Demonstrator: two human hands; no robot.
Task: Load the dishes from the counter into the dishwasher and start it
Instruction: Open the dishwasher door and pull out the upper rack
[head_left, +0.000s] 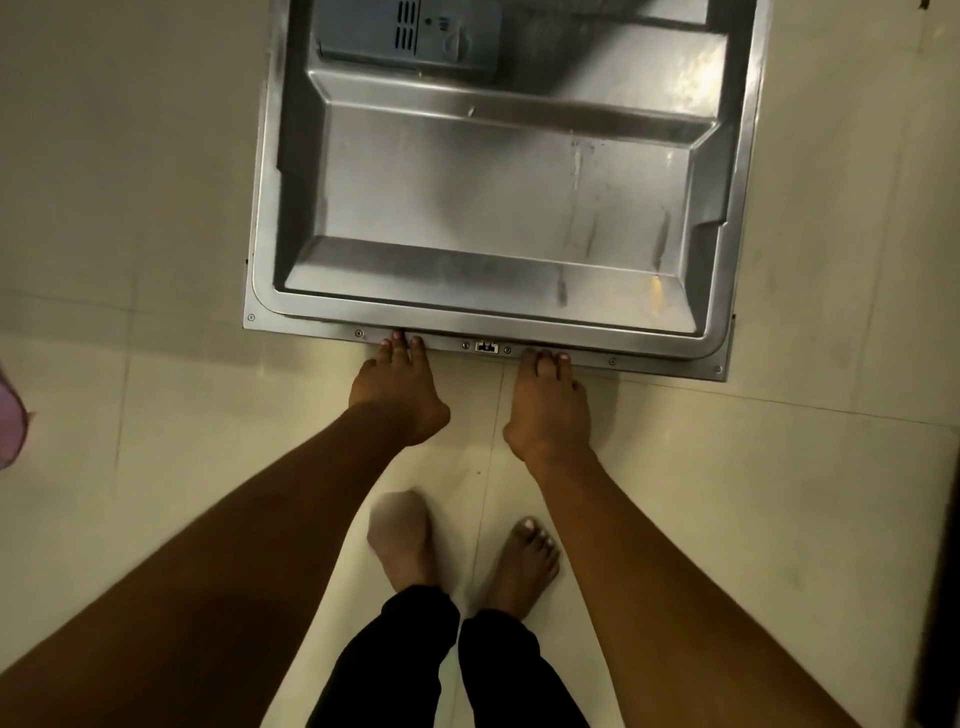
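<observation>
I look straight down on the open dishwasher door (493, 182), its steel inner face lying flat above the floor. The grey detergent dispenser (405, 31) sits at the door's far end. My left hand (397, 387) and my right hand (548, 397) lie backs-up at the door's near edge, either side of the latch (487, 347). The fingertips of both hands rest on top of the rim, fingers fairly straight, thumbs out to the side. No dishes and no racks are in view.
Pale floor tiles (130, 208) surround the door. My bare feet (524, 556) stand just behind the hands, the left one blurred. A pink object (10, 415) shows at the left edge and a dark panel (945, 571) at the right edge.
</observation>
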